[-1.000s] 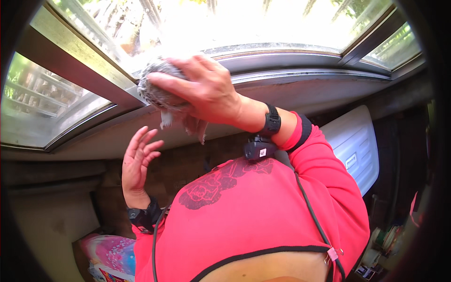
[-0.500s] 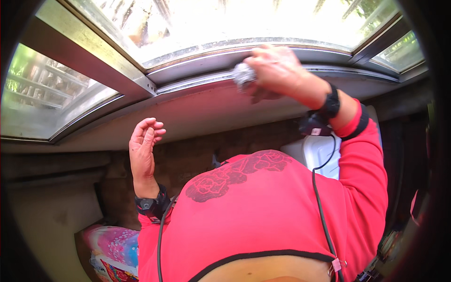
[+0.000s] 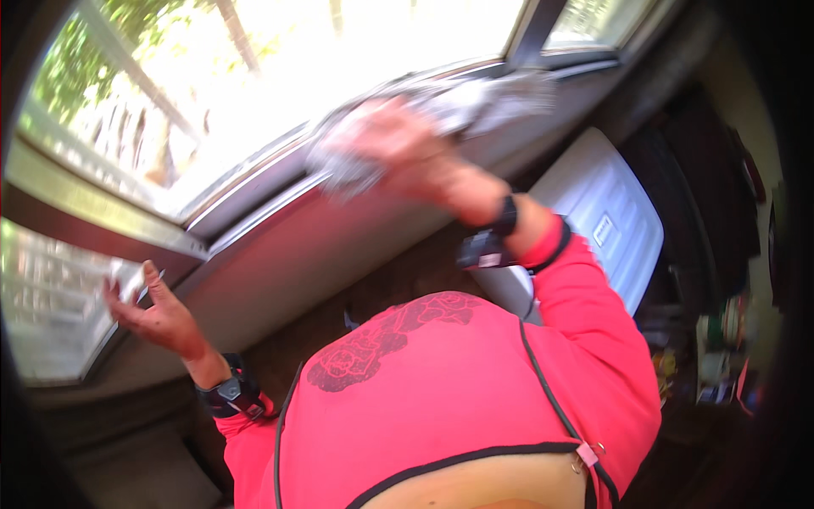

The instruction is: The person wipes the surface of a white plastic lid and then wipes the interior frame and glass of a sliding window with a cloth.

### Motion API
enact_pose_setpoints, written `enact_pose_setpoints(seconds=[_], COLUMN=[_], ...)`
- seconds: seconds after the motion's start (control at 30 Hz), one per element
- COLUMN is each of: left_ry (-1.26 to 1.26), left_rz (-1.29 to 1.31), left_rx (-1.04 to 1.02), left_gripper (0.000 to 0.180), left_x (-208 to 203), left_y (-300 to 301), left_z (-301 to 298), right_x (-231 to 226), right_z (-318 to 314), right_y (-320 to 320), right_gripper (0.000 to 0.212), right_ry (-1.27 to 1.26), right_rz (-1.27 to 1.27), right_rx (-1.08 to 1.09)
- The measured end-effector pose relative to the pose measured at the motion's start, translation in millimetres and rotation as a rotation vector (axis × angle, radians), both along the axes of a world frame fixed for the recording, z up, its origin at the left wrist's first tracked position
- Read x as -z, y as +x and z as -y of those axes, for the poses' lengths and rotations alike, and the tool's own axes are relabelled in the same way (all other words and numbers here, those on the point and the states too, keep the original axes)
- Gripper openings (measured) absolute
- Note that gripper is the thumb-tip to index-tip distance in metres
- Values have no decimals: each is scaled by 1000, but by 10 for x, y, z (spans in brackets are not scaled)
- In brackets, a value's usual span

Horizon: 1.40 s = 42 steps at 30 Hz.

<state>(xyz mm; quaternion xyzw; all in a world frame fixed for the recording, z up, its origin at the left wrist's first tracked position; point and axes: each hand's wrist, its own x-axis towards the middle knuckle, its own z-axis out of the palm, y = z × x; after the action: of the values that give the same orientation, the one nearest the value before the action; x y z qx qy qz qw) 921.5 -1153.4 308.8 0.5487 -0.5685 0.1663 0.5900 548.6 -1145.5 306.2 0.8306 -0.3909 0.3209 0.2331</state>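
Observation:
My right hand (image 3: pixel 392 140) grips a greyish-white cloth (image 3: pixel 509 97) at the window's lower frame. Motion smears both, and the cloth's loose end streams out to the right along the sill. Below them runs the metal window track (image 3: pixel 270 206), partly covered by the hand and cloth. My left hand (image 3: pixel 163 318) is raised at the left, fingers spread and nothing in it, before the left window pane (image 3: pixel 51 297).
A white plastic lid or container (image 3: pixel 623 220) stands to the right, beneath my right arm. The pale wall (image 3: pixel 280 263) drops below the track. Small items (image 3: pixel 721 365) are stacked at the far right. Cables hang along my red top (image 3: pixel 458 399).
The view has swung toward the right. My left hand has spread its fingers near the left pane. The cloth, bunched before, now trails out from my right hand.

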Motion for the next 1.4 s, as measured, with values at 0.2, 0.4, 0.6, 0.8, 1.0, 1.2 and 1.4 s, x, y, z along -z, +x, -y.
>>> enact_pose_setpoints(seconds=[0.2, 0.4, 0.6, 0.8, 1.0, 1.2, 1.4], left_ry=[-43, 84, 78, 32, -4, -82, -143], left_rz=[153, 106, 117, 78, 118, 184, 230], left_rx=[-275, -263, -219, -72, -27, 1, 143], left_gripper=[59, 59, 56, 55, 62, 66, 59], left_x=[-280, -293, -440, -431, -539, -686, -889], left_y=[-165, -207, -448, -491, -362, -401, -390], left_z=[288, 216, 159, 130, 67, 4, -212], right_x=[640, 420, 429, -469, -709, -397, -1007], right_z=[276, 145, 268, 115, 349, 116, -820], right_y=[-842, -3168, -2598, -1235, 519, -808, -1191], right_gripper=[27, 31, 35, 42, 42, 36, 38], right_ry=[116, 56, -94, -468, -370, -143, -616], right_rz=[64, 208, 647, 658, -82, 255, 832], right_rx=[172, 1037, 944, 440, -55, 441, 598])
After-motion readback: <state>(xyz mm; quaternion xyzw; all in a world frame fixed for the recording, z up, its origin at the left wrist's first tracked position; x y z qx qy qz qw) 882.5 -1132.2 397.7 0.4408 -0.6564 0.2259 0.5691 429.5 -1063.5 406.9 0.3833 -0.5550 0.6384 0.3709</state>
